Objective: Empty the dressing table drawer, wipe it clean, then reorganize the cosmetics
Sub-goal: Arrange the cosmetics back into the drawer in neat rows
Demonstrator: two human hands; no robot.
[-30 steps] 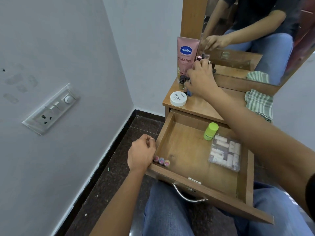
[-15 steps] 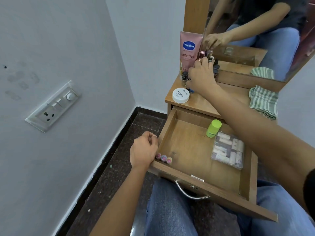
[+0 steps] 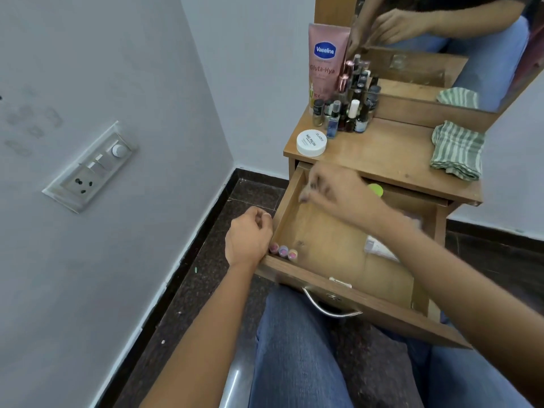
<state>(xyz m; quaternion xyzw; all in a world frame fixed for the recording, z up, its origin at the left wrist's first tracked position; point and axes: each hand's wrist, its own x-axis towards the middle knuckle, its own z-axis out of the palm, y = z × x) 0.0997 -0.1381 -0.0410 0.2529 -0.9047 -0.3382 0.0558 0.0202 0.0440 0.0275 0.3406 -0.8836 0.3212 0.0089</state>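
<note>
Your right hand dropped from table into open wooden drawer, fingers apart, empty; three small pink-topped pots lie beside your curled left hand.

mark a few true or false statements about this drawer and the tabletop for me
1. The drawer is pulled open. True.
2. The striped cloth lies inside the drawer. False: it lies on the tabletop.
3. Three small pots sit in the drawer's front left corner. True.
4. The right hand holds the white jar. False: the jar stands on the tabletop, and the hand is over the drawer.
</note>
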